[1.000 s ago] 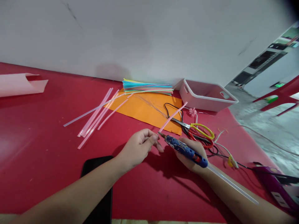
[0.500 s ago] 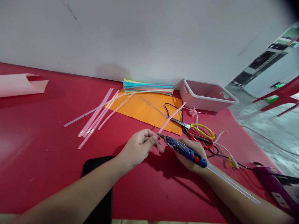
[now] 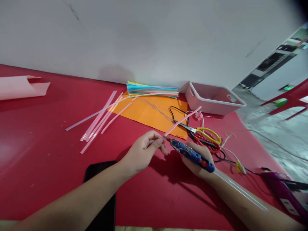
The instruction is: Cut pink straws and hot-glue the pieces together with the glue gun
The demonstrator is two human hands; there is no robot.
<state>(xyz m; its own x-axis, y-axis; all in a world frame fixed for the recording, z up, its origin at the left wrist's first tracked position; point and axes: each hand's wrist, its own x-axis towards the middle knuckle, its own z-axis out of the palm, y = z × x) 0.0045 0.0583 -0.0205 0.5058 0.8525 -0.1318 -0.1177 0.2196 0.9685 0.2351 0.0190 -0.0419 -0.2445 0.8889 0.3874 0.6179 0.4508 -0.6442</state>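
Observation:
Between the thumb and fingers of my left hand [image 3: 145, 150] is the near end of a thin pink strip [image 3: 183, 120], which slants up and away to the right. My right hand [image 3: 198, 158] is wrapped round a blue hot glue gun [image 3: 190, 153], its nozzle at the pinched end of the strip. A clear glue stick [image 3: 240, 189] sticks out of the gun's back end. Beyond the right hand lie scissors [image 3: 207, 133] with one yellow and one red handle, and a small pink flower [image 3: 198, 115]. Whether the nozzle touches the strip I cannot tell.
Several pink strips [image 3: 98, 123] lie left on the red table [image 3: 53, 173]. Coloured stems [image 3: 151, 89] rest on orange paper [image 3: 149, 112] by the wall. A pink basket [image 3: 214, 99], a purple power strip [image 3: 281, 189] and cables are right; a black phone-like slab [image 3: 103, 205] is under my left forearm.
The pink strip's far end has swung to the right and now reaches the pink flower. Both hands and the glue gun have barely moved.

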